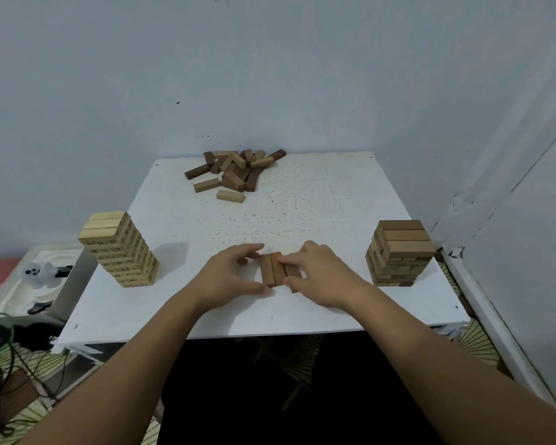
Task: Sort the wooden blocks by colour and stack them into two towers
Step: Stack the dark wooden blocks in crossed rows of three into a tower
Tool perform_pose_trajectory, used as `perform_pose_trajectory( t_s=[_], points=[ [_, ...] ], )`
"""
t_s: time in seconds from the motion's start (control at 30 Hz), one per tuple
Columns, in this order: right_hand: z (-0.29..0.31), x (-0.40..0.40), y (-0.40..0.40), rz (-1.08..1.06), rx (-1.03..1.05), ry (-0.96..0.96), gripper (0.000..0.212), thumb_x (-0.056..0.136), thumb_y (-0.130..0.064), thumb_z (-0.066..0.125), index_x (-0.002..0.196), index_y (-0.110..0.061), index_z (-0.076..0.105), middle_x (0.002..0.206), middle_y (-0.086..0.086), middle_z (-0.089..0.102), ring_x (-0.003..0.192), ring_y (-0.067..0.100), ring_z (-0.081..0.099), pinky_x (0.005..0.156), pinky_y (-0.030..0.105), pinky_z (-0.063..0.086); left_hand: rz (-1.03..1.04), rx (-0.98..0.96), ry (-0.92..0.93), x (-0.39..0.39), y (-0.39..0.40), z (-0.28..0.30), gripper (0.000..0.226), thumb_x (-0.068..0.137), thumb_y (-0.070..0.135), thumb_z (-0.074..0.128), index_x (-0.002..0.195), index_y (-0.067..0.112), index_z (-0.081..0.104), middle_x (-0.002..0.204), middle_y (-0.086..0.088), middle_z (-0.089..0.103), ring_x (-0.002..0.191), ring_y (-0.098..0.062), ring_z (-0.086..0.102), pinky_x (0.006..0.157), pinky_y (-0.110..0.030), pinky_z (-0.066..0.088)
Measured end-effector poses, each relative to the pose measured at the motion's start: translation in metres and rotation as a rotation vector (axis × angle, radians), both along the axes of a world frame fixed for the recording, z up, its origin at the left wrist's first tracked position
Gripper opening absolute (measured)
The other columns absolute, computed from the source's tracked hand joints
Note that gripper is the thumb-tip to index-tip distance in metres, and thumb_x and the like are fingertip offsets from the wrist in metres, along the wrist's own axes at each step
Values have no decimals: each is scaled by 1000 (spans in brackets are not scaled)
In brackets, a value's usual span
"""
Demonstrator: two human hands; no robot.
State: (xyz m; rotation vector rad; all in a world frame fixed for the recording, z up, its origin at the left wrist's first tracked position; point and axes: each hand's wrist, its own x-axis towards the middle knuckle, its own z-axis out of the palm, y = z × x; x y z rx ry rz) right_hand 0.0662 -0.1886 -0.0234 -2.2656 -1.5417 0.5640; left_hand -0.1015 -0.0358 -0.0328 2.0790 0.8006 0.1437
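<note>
Three brown blocks (pixel 273 268) lie side by side on the white table (pixel 318 203), near its front edge. My left hand (pixel 231 277) curls round their left side, thumb at the near end. My right hand (pixel 321 277) grips them from the right, covering most of the third block. A light-wood tower (pixel 119 248) stands at the table's left edge. A shorter brown tower (pixel 398 253) stands at the right edge. A loose pile of mixed light and dark blocks (pixel 235 171) lies at the far edge by the wall.
Walls close in behind and to the right of the table. Left of the table is a white tray (pixel 10 284) holding a plastic bag, with green cables (pixel 0 342) on the floor below it.
</note>
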Motion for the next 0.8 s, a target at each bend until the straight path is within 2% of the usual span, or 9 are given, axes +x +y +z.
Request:
perform_pose_trajectory(
  t_s=[0.07,0.13,0.2,0.27,0.37,0.5,0.6,0.8],
  points=[
    [2,5,-4,-21,20,131,59,97,-40,66,152,-38,44,132,-4,44,127,17,42,106,35,40,8,-50,17,0,3,0,96,62,39,100,145,41,53,131,22,56,118,4,50,91,-18,40],
    [6,11,-7,-6,-33,178,83,90,-48,73,159,-40,28,145,-9,35,137,13,35,111,36,38,5,-61,33,3,4,1,102,59,43,100,148,37,51,133,20,52,119,4,49,92,-18,39],
    [11,18,-7,29,-142,154,104,80,-54,80,162,-41,18,152,-10,28,142,12,27,113,40,36,-7,-42,53,6,5,1,100,58,47,100,146,35,55,130,19,48,118,2,48,94,-20,39],
    [13,24,-5,67,-231,85,112,74,-52,86,162,-38,18,154,-9,26,144,14,22,115,44,36,-21,-21,66,8,5,-1,93,57,48,100,141,37,60,127,19,45,117,1,47,101,-27,41],
    [9,30,3,84,-222,49,97,75,-48,86,156,-34,35,147,-9,34,140,15,28,113,43,37,-13,-11,60,10,5,-6,87,53,55,99,132,47,64,124,22,44,115,-3,48,111,-41,41],
    [4,37,11,71,-166,85,84,73,-49,86,146,-35,48,133,-10,41,130,14,39,109,41,41,-25,5,72,13,8,-9,85,47,66,92,125,56,62,124,22,42,116,-7,47,112,-48,40],
    [-1,40,14,57,-133,113,80,71,-50,87,142,-39,51,127,-13,40,125,11,37,108,41,41,-35,11,81,14,8,-9,81,47,68,89,123,61,60,123,22,41,117,-7,46,112,-49,38],
    [-13,41,9,21,-78,203,83,70,-53,85,144,-47,48,124,-18,36,127,10,33,113,42,37,-35,31,80,14,8,-11,75,52,64,89,121,64,58,121,22,41,117,-8,46,112,-48,38]
  ],
)
